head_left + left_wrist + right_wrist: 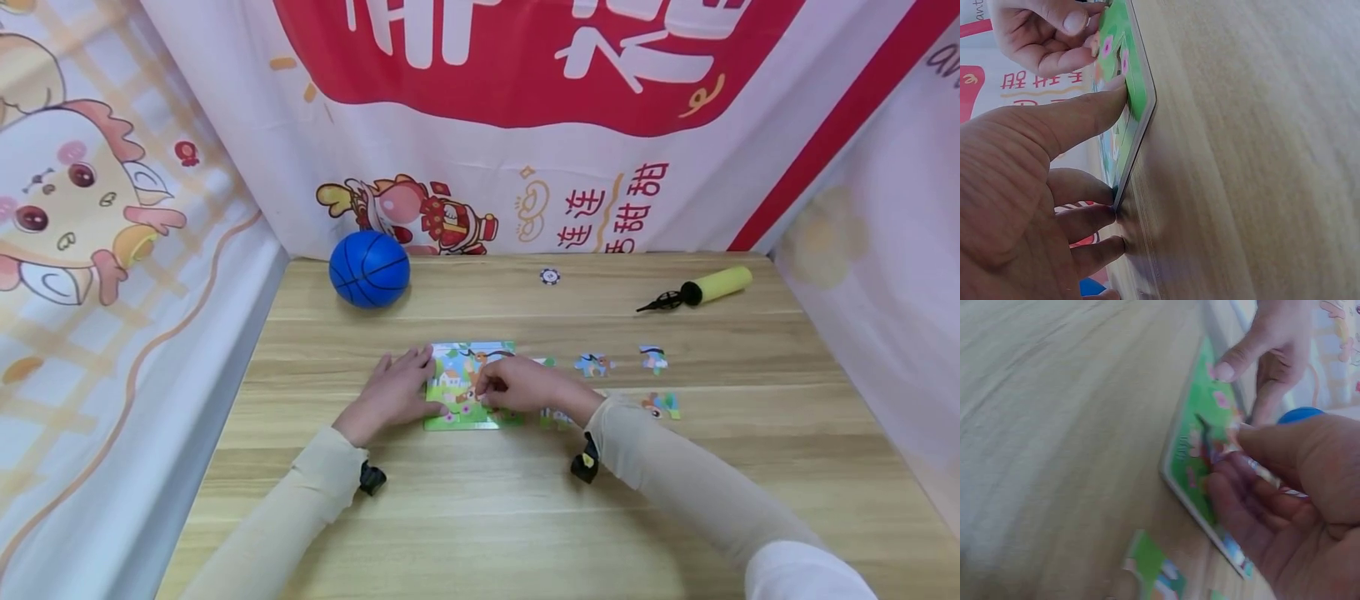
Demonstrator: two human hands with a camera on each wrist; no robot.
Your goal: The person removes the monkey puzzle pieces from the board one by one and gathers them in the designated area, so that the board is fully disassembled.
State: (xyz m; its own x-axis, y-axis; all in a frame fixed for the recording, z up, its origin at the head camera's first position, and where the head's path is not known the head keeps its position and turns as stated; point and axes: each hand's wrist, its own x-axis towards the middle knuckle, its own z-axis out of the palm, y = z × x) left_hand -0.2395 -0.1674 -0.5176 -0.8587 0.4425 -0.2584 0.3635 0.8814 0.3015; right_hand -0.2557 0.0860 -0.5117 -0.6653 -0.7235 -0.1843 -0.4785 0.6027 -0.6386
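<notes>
A jigsaw puzzle in a flat tray (474, 424), with a green meadow and a small house in its picture, lies on the wooden table. My left hand (393, 392) rests at its left side; in the left wrist view the thumb (1100, 112) presses on the picture and the other fingers lie along the edge. Over the right part of the picture, my right hand (525, 383) pinches a small puzzle piece (1232, 439) between thumb and fingertips, close above a dark gap. The fingers hide most of this piece.
Several loose puzzle pieces (592, 364) lie right of the tray, some partly behind the right wrist. Farther back are a blue ball (369, 269), a poker chip (550, 276) and a yellow-and-black hand pump (720, 285). Printed cloth (480, 150) hangs behind the table.
</notes>
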